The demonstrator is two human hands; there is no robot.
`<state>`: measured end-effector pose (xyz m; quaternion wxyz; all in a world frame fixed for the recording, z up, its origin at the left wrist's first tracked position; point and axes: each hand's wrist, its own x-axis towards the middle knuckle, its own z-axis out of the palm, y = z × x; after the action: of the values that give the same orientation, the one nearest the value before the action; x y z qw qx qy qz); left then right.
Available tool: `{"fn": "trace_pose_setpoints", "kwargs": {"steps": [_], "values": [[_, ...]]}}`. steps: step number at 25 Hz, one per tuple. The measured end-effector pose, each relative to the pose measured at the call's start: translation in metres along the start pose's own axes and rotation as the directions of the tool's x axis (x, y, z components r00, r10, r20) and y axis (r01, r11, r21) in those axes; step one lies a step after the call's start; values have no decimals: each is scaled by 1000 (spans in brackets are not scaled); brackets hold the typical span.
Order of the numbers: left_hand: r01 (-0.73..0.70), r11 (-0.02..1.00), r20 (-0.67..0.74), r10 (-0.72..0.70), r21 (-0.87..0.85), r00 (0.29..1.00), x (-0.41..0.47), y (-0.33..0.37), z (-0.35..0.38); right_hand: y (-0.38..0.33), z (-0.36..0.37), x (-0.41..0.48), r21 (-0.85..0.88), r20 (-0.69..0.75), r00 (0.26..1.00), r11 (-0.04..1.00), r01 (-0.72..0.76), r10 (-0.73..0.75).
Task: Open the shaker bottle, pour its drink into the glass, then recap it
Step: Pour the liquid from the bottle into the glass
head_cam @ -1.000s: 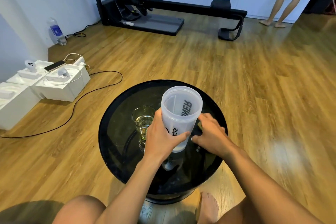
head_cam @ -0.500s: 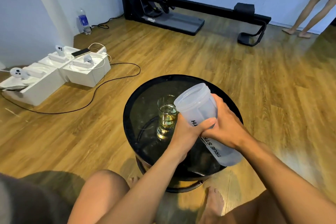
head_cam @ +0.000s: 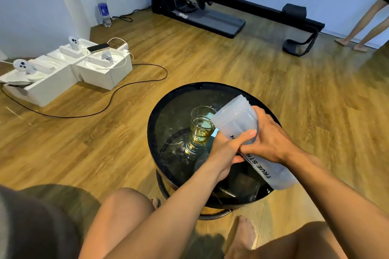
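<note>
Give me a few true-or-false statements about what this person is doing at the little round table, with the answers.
1. Both hands grip the shaker bottle. True: the left hand and right hand wrap it.
2. The bottle stands upright. False: it tilts, mouth toward the glass.
3. The glass is empty. False: it holds yellowish liquid.
4. The glass sits on the black table. True.
5. The bottle's lid is screwed on. False: its mouth is open.
</note>
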<state>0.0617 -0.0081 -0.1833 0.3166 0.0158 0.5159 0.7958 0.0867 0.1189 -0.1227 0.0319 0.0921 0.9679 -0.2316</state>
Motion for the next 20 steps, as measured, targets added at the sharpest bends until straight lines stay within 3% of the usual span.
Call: {"fn": "trace_pose_setpoints", "kwargs": {"steps": [20], "values": [[50, 982, 14, -48, -183, 999, 6, -3, -2, -14, -9, 10, -136, 95, 995, 990, 38, -25]]}}
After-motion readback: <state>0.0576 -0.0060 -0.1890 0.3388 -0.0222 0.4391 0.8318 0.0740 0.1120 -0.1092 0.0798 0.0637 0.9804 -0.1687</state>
